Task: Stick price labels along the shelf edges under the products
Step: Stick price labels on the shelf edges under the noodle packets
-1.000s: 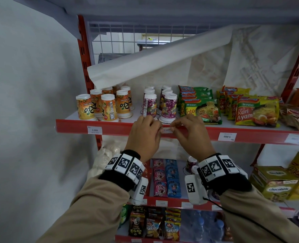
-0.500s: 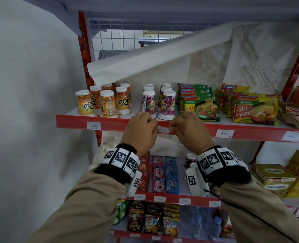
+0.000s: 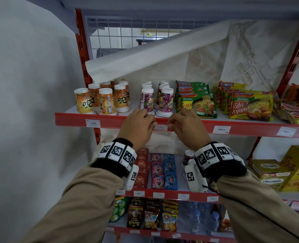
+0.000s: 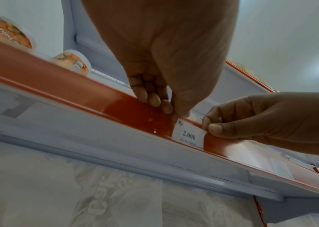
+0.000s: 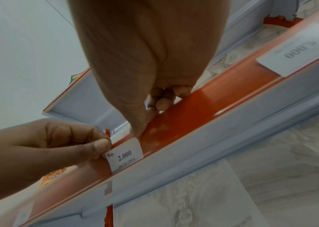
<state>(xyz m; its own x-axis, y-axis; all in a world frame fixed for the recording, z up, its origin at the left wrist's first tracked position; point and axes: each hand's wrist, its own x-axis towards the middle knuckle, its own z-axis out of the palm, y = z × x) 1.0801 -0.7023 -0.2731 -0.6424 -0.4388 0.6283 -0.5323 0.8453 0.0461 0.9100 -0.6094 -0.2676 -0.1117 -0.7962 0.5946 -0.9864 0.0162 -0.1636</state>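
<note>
A white price label (image 3: 160,127) reading 2.000 lies against the red shelf edge strip (image 3: 110,120), below the purple drink cups (image 3: 164,100). My left hand (image 3: 151,123) pinches the label's left end with curled fingers, thumb on its upper corner (image 5: 100,145). My right hand (image 3: 171,124) pinches its right end, thumb at the edge (image 4: 216,128). Both wrist views show the label (image 4: 188,135) (image 5: 125,155) sitting flat in the strip between the two hands.
Other labels are on the same strip: 2.000 (image 3: 93,123) under the orange cups (image 3: 99,100), 5.000 (image 3: 222,129) under the noodle packs (image 3: 196,104), one more (image 3: 286,131) at the right. Lower shelves hold sachets, snacks and boxes. A white wall is on the left.
My hands have stayed at the same spot on the strip and drawn slightly apart, so more of the label shows between them. The head view has shifted a little.
</note>
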